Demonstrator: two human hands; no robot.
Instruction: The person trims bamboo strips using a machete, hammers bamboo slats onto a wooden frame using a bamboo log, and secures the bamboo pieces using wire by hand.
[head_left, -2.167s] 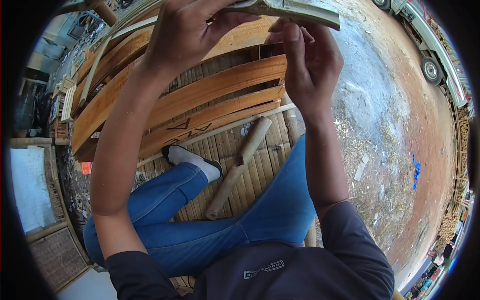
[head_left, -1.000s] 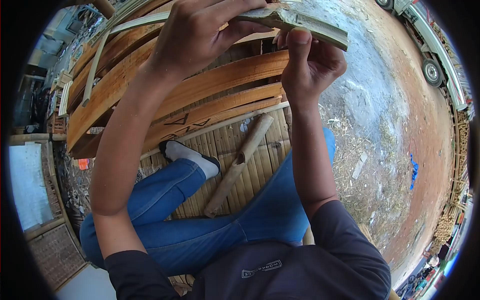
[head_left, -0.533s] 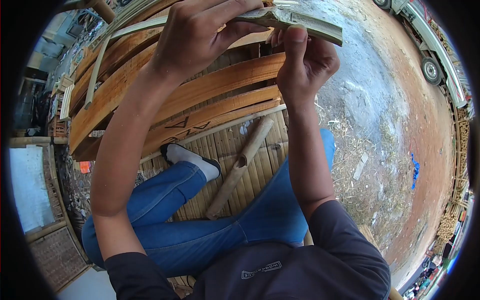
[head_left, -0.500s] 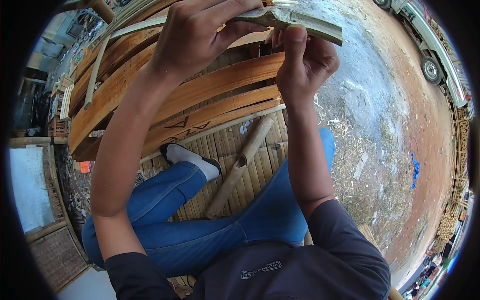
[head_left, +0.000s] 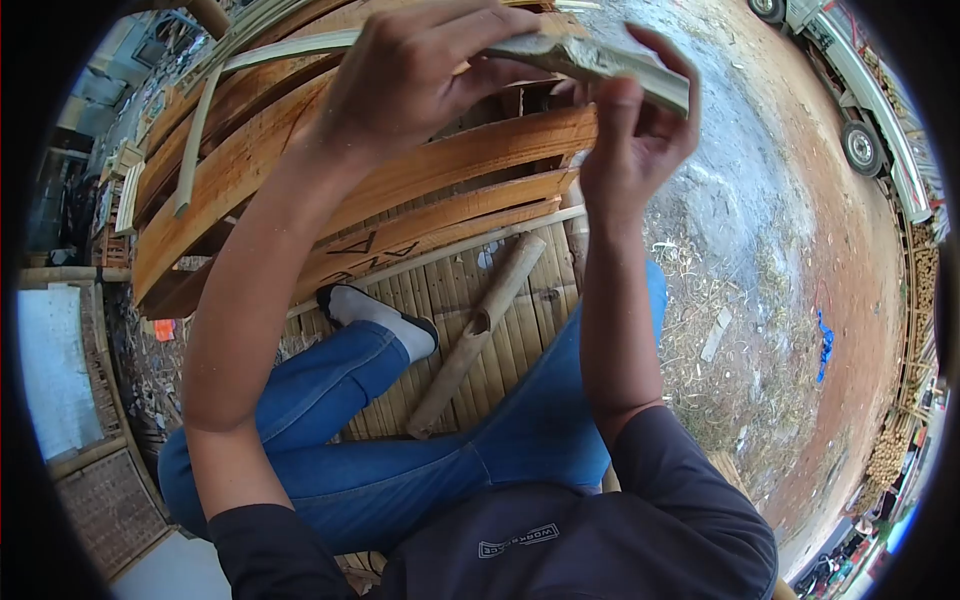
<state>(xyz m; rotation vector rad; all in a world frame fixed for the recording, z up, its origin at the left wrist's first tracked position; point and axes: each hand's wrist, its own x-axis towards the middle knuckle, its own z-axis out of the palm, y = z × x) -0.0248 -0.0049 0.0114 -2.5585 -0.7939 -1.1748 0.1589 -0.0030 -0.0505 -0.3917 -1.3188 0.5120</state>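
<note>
A split bamboo strip (head_left: 590, 60) with a rough, raised node spans both hands at the top of the head view. My left hand (head_left: 425, 65) is closed around its left part, thumb below and fingers above. Near the strip's right end, my right hand (head_left: 645, 125) grips it, with the thumb on the near side and one finger raised over the top edge. Part of the right hand's fingers is hidden behind the strip. Below, a bamboo tube (head_left: 475, 340) with a notch cut in its middle lies on the slatted bamboo platform (head_left: 400, 405).
Curved wooden planks (head_left: 450, 160) with dark lettering stand beyond my crossed legs. Thin strips (head_left: 195, 140) lie over them at the left. On the ground at the right are shavings, a pale scrap (head_left: 716, 334) and a blue scrap (head_left: 825, 346). A truck (head_left: 865, 110) stands at the upper right.
Both hands and the strip have shifted slightly right and down. A right-hand finger has risen over the strip's upper edge. The notched tube stays on the platform.
</note>
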